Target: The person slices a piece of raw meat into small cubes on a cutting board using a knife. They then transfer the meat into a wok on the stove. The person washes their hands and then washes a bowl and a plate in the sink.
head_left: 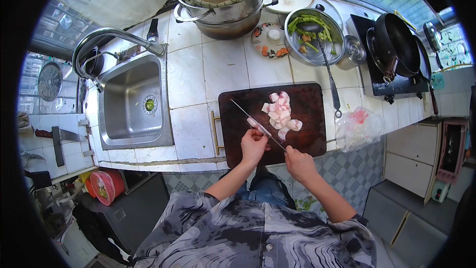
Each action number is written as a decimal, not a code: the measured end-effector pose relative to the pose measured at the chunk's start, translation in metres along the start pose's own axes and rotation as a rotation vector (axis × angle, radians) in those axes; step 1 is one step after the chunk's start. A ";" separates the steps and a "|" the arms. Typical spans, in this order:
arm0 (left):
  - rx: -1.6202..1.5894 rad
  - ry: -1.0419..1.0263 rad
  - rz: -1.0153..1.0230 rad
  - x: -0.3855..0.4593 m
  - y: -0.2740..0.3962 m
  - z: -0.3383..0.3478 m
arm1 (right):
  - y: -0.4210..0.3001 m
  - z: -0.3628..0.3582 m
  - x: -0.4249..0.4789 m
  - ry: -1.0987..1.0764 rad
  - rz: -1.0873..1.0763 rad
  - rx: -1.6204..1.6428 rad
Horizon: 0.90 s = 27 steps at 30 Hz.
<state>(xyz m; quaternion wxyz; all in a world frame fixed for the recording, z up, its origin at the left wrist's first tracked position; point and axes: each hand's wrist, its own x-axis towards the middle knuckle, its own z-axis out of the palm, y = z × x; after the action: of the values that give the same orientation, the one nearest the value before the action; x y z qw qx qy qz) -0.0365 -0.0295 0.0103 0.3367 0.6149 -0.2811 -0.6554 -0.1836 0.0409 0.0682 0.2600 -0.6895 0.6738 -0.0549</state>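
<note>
A dark wooden cutting board [238, 141] lies at the counter's front edge. In my right hand [300, 164] is the handle of a kitchen knife [240, 106], its thin blade seen nearly edge-on and slanting up to the left across the board. The fingers of my left hand [255, 144] pinch a strip of pale fatty meat [256, 123] close against the blade; part of the strip is hidden by blade and fingers. To the right of the blade sits a pile of cut pale pink meat chunks [279, 111], with a few pieces [290, 128] at its lower end.
Left is a steel sink [128, 108] under a curved faucet [111, 31]. Behind the board are stacked pots [227, 18], a floral lid [270, 41] and a metal bowl [297, 44] holding green stems and a ladle [327, 61]. A plastic bag [359, 128] and a stove [394, 85] with a wok [398, 44] stand right.
</note>
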 end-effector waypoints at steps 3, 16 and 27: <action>-0.017 0.067 0.010 -0.003 -0.008 0.005 | 0.004 -0.001 0.000 0.008 -0.035 -0.035; -0.031 0.167 0.019 -0.004 -0.013 0.008 | 0.008 0.012 0.014 0.083 -0.146 -0.005; 0.036 0.218 0.071 0.002 -0.015 0.016 | 0.025 0.018 0.005 0.105 -0.107 -0.043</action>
<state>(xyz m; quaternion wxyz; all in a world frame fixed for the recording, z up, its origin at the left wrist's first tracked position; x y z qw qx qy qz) -0.0541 -0.0232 -0.0011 0.3771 0.6783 -0.2760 -0.5671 -0.1981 0.0424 0.0405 0.2064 -0.7262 0.6496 -0.0903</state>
